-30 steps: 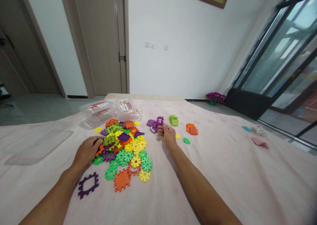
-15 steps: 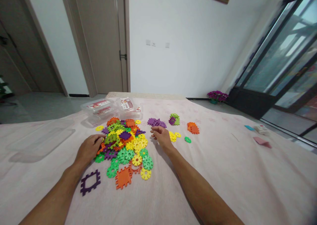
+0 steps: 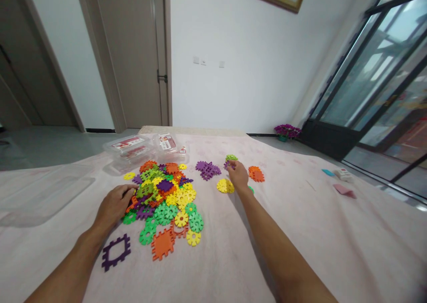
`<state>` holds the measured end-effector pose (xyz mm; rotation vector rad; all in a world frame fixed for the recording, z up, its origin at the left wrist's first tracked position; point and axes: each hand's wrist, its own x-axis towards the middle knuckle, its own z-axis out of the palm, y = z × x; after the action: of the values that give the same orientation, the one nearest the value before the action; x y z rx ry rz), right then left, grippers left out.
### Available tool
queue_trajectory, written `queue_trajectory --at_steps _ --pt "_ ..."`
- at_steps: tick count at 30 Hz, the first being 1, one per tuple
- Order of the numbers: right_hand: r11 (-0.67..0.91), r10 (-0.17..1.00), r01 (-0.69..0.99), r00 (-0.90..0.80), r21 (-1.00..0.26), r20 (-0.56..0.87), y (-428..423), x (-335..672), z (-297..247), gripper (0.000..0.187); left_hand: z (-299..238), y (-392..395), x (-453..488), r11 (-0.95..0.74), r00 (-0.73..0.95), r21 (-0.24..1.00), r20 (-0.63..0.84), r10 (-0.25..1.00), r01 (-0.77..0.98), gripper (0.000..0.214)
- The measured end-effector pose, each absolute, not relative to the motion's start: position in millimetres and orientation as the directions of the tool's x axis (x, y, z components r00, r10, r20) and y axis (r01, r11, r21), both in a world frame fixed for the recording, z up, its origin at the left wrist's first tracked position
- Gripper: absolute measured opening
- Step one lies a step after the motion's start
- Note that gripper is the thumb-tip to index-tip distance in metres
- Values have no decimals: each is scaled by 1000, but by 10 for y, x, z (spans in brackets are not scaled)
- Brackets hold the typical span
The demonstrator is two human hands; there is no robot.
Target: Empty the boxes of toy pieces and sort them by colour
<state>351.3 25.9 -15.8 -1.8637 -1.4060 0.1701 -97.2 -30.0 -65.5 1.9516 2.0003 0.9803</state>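
Observation:
My left hand [image 3: 115, 205] rests at the left side of a heap of colourful plastic interlocking pieces [image 3: 182, 197], its fingers apart against the edge. Out to the right, my right hand [image 3: 239, 175] has its fingertips closed at a purple interlocking piece [image 3: 227, 164], beside a small stack of green pieces [image 3: 231, 157]. The hand partly hides both. Left of it lies a purple group of pieces [image 3: 208, 170], and nearer to me a yellow group [image 3: 225, 186]. An orange group [image 3: 256, 174] sits to its right. My wrist covers most of a green round piece [image 3: 251, 189].
Clear plastic boxes with labels [image 3: 128, 147] stand behind the heap. A transparent tray or lid [image 3: 50, 196] lies at left. A purple square frame piece [image 3: 116, 252] is near my left forearm. A pink item [image 3: 344, 191] and a small white box [image 3: 343, 174] lie far right.
My right hand has moved right, from beside the purple group to the purple piece at the green stack. The left hand stays at the heap. The view has shifted slightly.

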Motion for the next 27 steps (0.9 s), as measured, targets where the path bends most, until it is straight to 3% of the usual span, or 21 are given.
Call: queue_trajectory --at_steps 4,13,18,24,27 --pt "-262 856 828 436 -495 277 416 3721 -159 47 -688 -277 -992 -87 -116 557 319 940 826 45" --pt "-379 838 862 474 -336 272 629 3720 -328 61 -674 -288 -990 -87 -113 555 317 942 827 45" --pt "-359 843 873 455 -329 287 663 3807 -366 50 -671 -283 -982 -69 -114 557 288 951 828 46" --pt "-253 836 852 431 -459 339 700 3750 -349 18 -645 -297 -976 -56 -119 551 276 954 833 47" --pt "-142 835 856 373 -497 405 721 3636 -307 13 -632 -301 -976 -55 -119 545 279 953 836 48"
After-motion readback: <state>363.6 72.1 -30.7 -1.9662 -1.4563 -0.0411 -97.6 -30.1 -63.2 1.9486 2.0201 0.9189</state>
